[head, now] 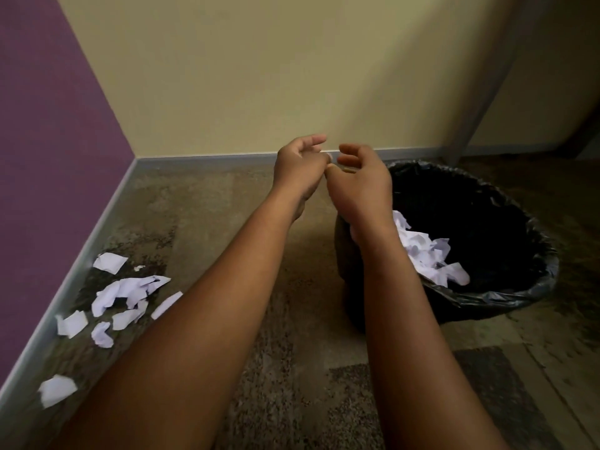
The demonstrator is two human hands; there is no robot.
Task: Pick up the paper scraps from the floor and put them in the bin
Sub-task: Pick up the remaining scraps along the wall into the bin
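Observation:
Several white paper scraps (125, 293) lie on the carpet at the lower left, beside the purple wall. One scrap (56, 389) sits apart, nearer to me. At the right stands a black bin (506, 287) lined with a dark bag, and a heap of white scraps in the bin (428, 251) shows inside it. My left hand (300, 170) and my right hand (360, 177) are raised side by side in front of the cream wall, left of the bin's far rim. Their fingers are loosely curled and I see no paper in either.
A grey skirting board (81, 258) runs along the purple wall and the cream wall and meets in the corner. A grey slanted post (483, 92) rises behind the bin. Patterned brown carpet (292, 368) covers the floor between the scraps and the bin.

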